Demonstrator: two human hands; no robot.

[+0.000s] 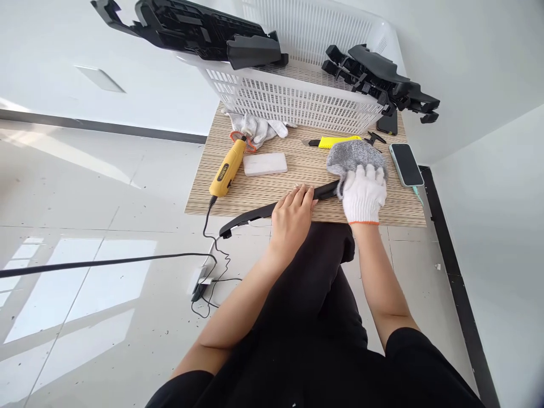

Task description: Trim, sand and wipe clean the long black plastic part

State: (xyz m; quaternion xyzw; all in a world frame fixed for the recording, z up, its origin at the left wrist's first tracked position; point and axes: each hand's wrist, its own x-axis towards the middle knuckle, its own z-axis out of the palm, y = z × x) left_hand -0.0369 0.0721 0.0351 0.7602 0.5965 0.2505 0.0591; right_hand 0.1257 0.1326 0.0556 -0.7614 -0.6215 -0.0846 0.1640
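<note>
A long black plastic trim strip (pixel 255 214) lies along the near edge of a small wooden table (pixel 255 195). My bare left hand (pixel 292 220) is closed around the strip near its middle. My right hand (pixel 364 192), in a white knit glove, presses a grey cloth (pixel 355 156) against the strip's right end, fingers curled over the cloth.
On the table lie a yellow rotary tool (pixel 228 166) with a black cord, a white block (pixel 265 164), white gloves (pixel 257 128), a yellow utility knife (pixel 334 141) and a phone (pixel 406 164). A white basket (pixel 297 96) at the back holds black plastic parts (pixel 382 79). A power strip (pixel 203 279) sits on the floor.
</note>
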